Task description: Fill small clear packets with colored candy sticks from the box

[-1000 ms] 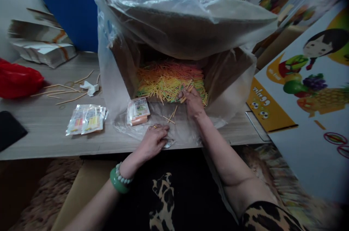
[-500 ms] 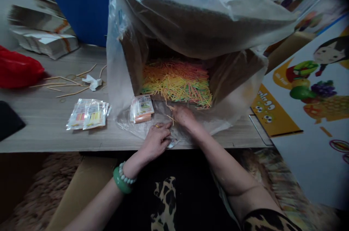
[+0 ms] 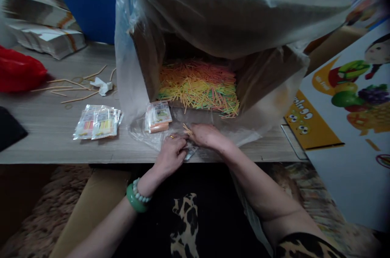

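Observation:
My left hand (image 3: 170, 152) rests at the table's front edge with its fingers curled on a small clear packet (image 3: 190, 153). My right hand (image 3: 204, 135) meets it there, pinching a few coloured sticks (image 3: 187, 129) whose ends poke out toward the packet. Just behind both hands lies a cardboard box (image 3: 258, 83) on its side, lined with a clear plastic bag (image 3: 213, 10) and filled with a heap of orange, yellow and green sticks (image 3: 198, 85). A stack of filled packets (image 3: 157, 116) sits on the plastic at the box's mouth.
More filled packets (image 3: 96, 122) lie on the wooden table (image 3: 45, 136) to the left. Loose sticks and a crumpled white scrap (image 3: 102, 85) lie farther back. A red bag (image 3: 18, 74), a black object (image 3: 9, 128) and stacked paper (image 3: 45, 36) are at the left; illustrated boards (image 3: 344, 99) stand at the right.
My right hand pulled back out of the stick heap in the box with a few sticks and came to my left hand at the table edge. The left hand stayed on the packet.

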